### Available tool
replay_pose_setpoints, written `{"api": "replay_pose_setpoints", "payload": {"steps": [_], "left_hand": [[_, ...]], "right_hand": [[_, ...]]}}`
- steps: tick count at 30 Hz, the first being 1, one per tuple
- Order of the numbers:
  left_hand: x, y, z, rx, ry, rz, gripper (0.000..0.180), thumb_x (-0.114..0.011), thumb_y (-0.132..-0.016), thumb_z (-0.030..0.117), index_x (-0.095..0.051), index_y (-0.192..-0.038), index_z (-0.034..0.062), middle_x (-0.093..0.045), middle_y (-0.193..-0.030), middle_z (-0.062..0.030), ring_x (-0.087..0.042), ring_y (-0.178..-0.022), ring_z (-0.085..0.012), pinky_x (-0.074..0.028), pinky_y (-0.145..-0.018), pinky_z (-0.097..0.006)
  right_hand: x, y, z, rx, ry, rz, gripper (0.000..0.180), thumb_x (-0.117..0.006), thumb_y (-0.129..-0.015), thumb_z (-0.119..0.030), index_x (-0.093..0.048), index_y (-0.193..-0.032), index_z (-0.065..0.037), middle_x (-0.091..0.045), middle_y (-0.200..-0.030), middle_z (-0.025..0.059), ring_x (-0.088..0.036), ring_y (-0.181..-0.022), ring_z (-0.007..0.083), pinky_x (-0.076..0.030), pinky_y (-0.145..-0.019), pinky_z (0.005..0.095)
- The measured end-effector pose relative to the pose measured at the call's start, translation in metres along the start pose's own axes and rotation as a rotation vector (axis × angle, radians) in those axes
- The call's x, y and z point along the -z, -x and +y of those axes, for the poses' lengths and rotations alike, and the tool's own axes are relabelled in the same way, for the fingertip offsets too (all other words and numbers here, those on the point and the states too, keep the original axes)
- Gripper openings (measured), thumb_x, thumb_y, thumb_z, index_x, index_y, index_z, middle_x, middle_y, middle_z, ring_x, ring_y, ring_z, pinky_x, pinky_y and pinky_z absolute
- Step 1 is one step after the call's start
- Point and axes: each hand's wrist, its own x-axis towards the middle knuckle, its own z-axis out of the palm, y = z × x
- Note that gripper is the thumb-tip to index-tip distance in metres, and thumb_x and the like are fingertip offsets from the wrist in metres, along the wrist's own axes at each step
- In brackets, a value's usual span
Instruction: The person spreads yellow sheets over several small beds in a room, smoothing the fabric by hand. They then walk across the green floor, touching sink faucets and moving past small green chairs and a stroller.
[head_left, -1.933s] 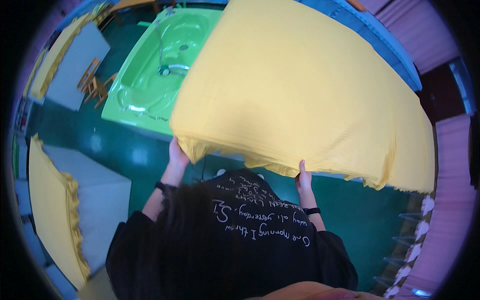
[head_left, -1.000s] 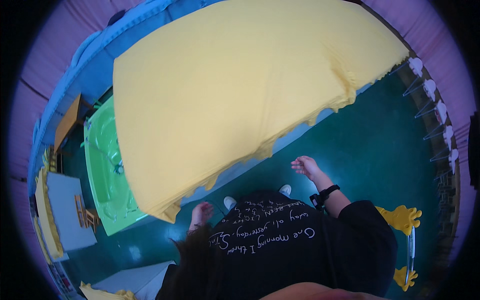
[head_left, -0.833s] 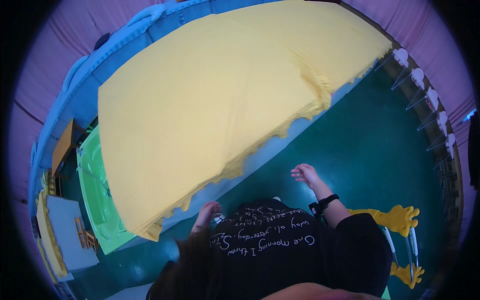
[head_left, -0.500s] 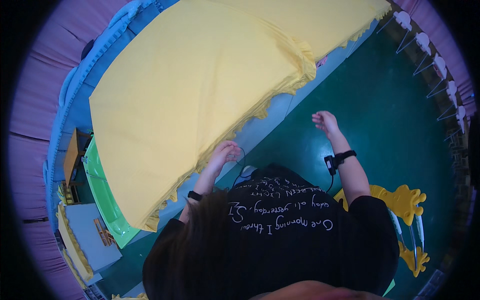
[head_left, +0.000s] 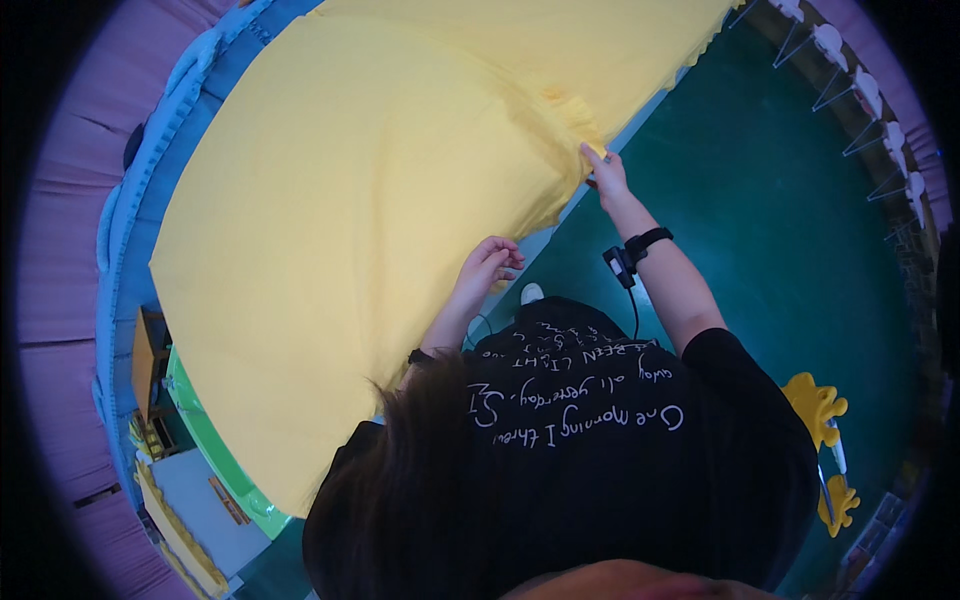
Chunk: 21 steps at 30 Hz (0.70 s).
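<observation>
On my feed's left I see a green tub (head_left: 222, 450) near a wooden table (head_left: 145, 370); pink curtains (head_left: 68, 260) hang beyond blue fabric (head_left: 135, 250); to the right I get white-topped stands (head_left: 868, 92), yellow animal-shaped panels (head_left: 812, 402) and green flooring (head_left: 740, 200).

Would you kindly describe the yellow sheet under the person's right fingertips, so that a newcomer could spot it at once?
Find the green tub at the lower left of the picture; the large yellow sheet spreads up and right from there, past the left hand. Unlike the yellow cloth beyond it near the top, this one has the right hand touching its gathered corner.
</observation>
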Motion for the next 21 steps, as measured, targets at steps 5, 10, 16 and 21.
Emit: {"api": "replay_pose_setpoints", "payload": {"steps": [5, 10, 16, 21], "left_hand": [[-0.007, -0.048, 0.017, -0.005, -0.083, -0.071, 0.017, -0.044, -0.088, 0.015, -0.05, -0.101, 0.0056, -0.058, -0.092, -0.006, -0.055, -0.087, -0.0147, -0.045, -0.072, -0.027], [-0.01, -0.078, 0.027, 0.057, -0.143, -0.086, 0.016, -0.043, -0.088, 0.014, -0.05, -0.1, 0.006, -0.057, -0.091, -0.0055, -0.056, -0.086, -0.0142, -0.045, -0.07, -0.026], [-0.009, -0.113, 0.047, 0.049, -0.179, 0.006, 0.015, -0.041, -0.088, 0.013, -0.05, -0.099, 0.0067, -0.057, -0.09, -0.0053, -0.057, -0.079, -0.0135, -0.047, -0.062, -0.025], [-0.006, -0.125, 0.069, 0.063, -0.288, 0.07, 0.015, -0.041, -0.089, 0.014, -0.05, -0.097, 0.0054, -0.057, -0.087, -0.0056, -0.059, -0.07, -0.0122, -0.047, -0.055, -0.022]], "right_hand": [[0.003, -0.014, 0.007, -0.122, -0.014, -0.173, 0.043, -0.068, -0.074, -0.024, -0.053, -0.107, -0.003, -0.061, -0.094, 0.0068, -0.061, -0.077, 0.0143, -0.05, -0.063, 0.0257], [0.006, -0.032, 0.015, 0.086, 0.165, -0.222, 0.027, -0.064, -0.078, -0.017, -0.058, -0.099, -0.001, -0.063, -0.09, 0.0067, -0.059, -0.081, 0.0148, -0.047, -0.07, 0.0265], [0.011, -0.043, 0.023, 0.086, -0.093, -0.233, 0.027, -0.055, -0.08, -0.006, -0.054, -0.106, 0.0, -0.061, -0.096, 0.0081, -0.057, -0.087, 0.0157, -0.045, -0.074, 0.027], [0.01, -0.04, -0.003, -0.269, -0.591, -0.322, 0.039, -0.043, -0.08, 0.003, -0.04, -0.119, -0.002, -0.052, -0.112, 0.0111, -0.054, -0.1, 0.0235, -0.045, -0.085, 0.0338]]}}
